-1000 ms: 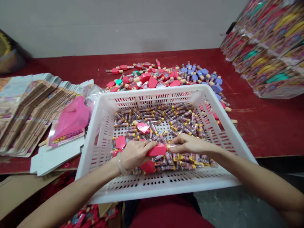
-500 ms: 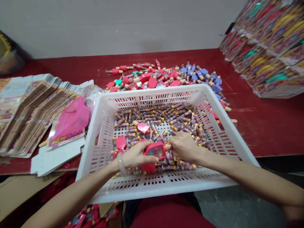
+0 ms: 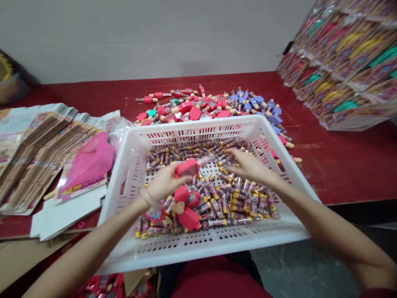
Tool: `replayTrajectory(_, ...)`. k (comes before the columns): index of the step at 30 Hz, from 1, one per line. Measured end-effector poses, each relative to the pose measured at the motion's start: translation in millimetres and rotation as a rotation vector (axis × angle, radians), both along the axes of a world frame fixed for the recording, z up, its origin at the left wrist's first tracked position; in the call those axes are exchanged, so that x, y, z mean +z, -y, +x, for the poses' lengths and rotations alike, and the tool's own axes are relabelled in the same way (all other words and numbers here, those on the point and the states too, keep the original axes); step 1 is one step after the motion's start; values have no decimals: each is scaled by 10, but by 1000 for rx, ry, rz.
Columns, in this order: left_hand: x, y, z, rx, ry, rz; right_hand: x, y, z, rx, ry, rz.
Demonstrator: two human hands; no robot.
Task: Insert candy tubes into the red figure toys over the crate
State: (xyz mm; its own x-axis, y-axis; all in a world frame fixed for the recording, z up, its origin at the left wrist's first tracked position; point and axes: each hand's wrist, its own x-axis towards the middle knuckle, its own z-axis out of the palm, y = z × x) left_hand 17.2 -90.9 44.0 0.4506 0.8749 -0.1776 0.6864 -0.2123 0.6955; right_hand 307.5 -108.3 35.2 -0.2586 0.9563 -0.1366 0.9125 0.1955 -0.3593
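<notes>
My left hand (image 3: 163,182) is closed round a red popsicle-shaped case (image 3: 187,167), held over the left half of a white plastic basket (image 3: 198,125). A clear tube (image 3: 206,160), blurred, sticks out of the case's right end. To the right, my right hand (image 3: 248,166) hovers just above the tubes, fingers apart and nothing seen in them. Many small clear tubes with yellow ends (image 3: 217,207) cover the basket floor. Several loose red cases (image 3: 189,218) with tan stick ends lie among them, below my left hand.
Behind the basket, red and purple popsicle-shaped pieces (image 3: 195,112) are heaped on the red table (image 3: 341,174). Folded printed cartons (image 3: 37,145) and a pink plastic piece (image 3: 93,159) lie left. Packed boxes (image 3: 347,70) are stacked at right. Below the table, a carton holds red pieces (image 3: 105,285).
My left hand has lifted the red case up and left, away from the tubes. My right hand has moved up off the case's end and its fingers have opened. The view has shifted slightly.
</notes>
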Motion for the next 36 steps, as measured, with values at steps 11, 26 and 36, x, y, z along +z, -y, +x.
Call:
replayTrajectory(11, -149, -712, 179, -20, 97, 69, -759, -158, 213, -95, 444, -186)
replayTrajectory(26, -241, 84, 130, 77, 357, -368, -220, 105, -23, 15, -979, -483)
replayTrajectory(36, -117, 330, 170, -192, 162, -298, -273, 324, -238, 298, -211, 63)
